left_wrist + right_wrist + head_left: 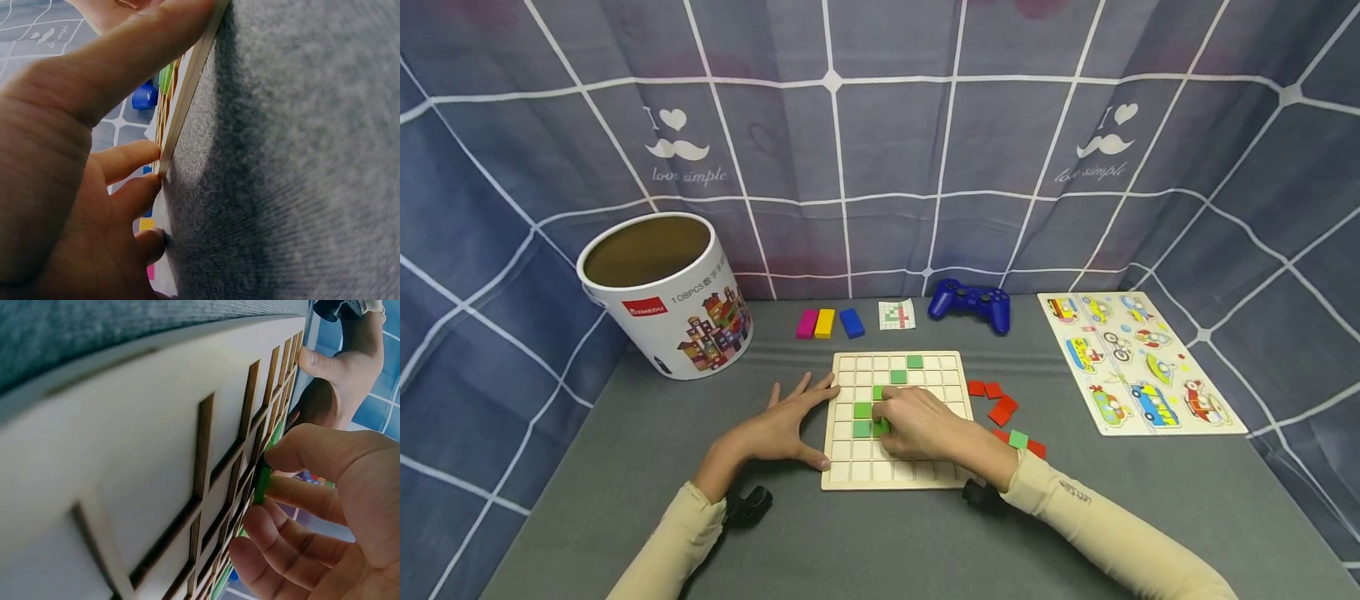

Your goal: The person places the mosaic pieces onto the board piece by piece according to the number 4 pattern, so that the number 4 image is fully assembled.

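A wooden grid board (850, 473) lies flat, with several green square tiles (862, 410) in its cells, some in a slanting line toward the top. My right hand (921, 423) is over the middle of it. In the right wrist view, thumb and fingers pinch a green square tile (262, 481) at the grid surface; whether it sits fully in a cell I cannot tell. At the board's left edge rests my left hand (782, 429), fingers spread. Its thumb and fingertips touch the board's side (181, 103) in the left wrist view.
Red tiles (1003, 410) and a loose green tile (1018, 439) lie right of the board. Behind it are magenta, yellow and blue blocks (852, 323), a small pattern card (897, 315) and a blue game controller (972, 305). A white bucket (700, 308) stands left, a picture puzzle board (1138, 362) right.
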`<move>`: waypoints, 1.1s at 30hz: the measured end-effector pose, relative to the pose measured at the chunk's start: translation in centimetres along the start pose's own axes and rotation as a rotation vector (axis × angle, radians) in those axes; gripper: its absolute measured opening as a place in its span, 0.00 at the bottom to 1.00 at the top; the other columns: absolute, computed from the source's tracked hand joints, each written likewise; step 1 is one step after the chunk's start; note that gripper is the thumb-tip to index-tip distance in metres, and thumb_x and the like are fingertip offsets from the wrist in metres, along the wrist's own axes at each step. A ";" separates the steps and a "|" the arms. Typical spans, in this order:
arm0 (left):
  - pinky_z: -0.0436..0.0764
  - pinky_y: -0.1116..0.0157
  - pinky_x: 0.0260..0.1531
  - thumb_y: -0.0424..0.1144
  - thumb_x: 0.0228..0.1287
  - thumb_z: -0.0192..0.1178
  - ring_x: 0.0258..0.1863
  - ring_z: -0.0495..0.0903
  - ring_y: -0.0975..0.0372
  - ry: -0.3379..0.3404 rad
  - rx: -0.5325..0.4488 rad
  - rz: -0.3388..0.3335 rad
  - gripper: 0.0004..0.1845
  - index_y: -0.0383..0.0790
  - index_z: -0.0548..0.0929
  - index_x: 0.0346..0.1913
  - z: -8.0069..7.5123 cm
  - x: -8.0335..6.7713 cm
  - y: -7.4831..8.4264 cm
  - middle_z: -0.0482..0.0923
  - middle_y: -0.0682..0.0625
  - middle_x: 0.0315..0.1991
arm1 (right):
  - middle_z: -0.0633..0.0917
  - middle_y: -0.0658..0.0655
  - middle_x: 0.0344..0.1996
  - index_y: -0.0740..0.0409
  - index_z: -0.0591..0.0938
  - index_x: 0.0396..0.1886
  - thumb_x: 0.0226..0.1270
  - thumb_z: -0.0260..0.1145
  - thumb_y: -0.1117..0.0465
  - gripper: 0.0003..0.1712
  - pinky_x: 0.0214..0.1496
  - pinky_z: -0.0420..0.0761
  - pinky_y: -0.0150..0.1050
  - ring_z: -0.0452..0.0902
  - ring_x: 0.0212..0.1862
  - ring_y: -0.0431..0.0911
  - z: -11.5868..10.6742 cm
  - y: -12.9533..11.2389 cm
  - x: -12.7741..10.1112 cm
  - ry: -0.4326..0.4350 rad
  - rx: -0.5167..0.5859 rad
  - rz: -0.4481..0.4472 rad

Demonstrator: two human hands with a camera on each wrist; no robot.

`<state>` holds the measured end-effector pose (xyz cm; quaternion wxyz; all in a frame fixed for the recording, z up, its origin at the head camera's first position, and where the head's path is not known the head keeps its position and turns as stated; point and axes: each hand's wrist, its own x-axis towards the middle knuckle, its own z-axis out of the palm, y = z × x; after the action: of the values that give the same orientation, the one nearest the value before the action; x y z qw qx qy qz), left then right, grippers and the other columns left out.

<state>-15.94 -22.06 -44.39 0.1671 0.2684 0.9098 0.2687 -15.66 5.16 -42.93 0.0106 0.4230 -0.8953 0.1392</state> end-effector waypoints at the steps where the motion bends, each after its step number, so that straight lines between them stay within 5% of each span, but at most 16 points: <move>1: 0.27 0.29 0.63 0.61 0.40 0.80 0.78 0.34 0.43 0.002 -0.003 -0.001 0.62 0.49 0.59 0.79 0.0 0.0 0.0 0.43 0.50 0.81 | 0.78 0.46 0.29 0.52 0.88 0.37 0.52 0.72 0.62 0.11 0.28 0.73 0.33 0.69 0.25 0.37 0.1 0.0 0.0 -0.003 0.000 0.001; 11: 0.27 0.29 0.63 0.61 0.40 0.80 0.78 0.34 0.43 0.003 -0.009 -0.016 0.62 0.49 0.58 0.79 0.4 -0.1 -0.1 0.42 0.51 0.81 | 0.79 0.47 0.31 0.53 0.88 0.42 0.61 0.72 0.51 0.13 0.28 0.72 0.33 0.68 0.26 0.37 -0.9 0.0 -1.1 0.024 -0.020 0.003; 26: 0.25 0.30 0.63 0.57 0.40 0.81 0.78 0.33 0.44 0.006 -0.015 -0.005 0.62 0.49 0.58 0.79 0.1 0.0 0.0 0.42 0.51 0.81 | 0.79 0.46 0.30 0.52 0.87 0.38 0.62 0.72 0.56 0.07 0.25 0.68 0.31 0.66 0.25 0.35 -2.3 3.5 -9.0 0.132 0.054 0.166; 33: 0.25 0.30 0.63 0.58 0.40 0.81 0.78 0.32 0.44 0.001 -0.016 0.010 0.63 0.49 0.57 0.79 0.0 0.1 -0.1 0.41 0.51 0.81 | 0.82 0.47 0.37 0.53 0.87 0.42 0.59 0.76 0.57 0.12 0.30 0.76 0.35 0.74 0.29 0.38 -3.1 4.8 -12.0 0.170 0.038 0.235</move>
<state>-16.08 -22.04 -44.49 0.1674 0.2713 0.9064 0.2772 -11.88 17.94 -42.79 0.0622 0.3021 -0.9317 0.1918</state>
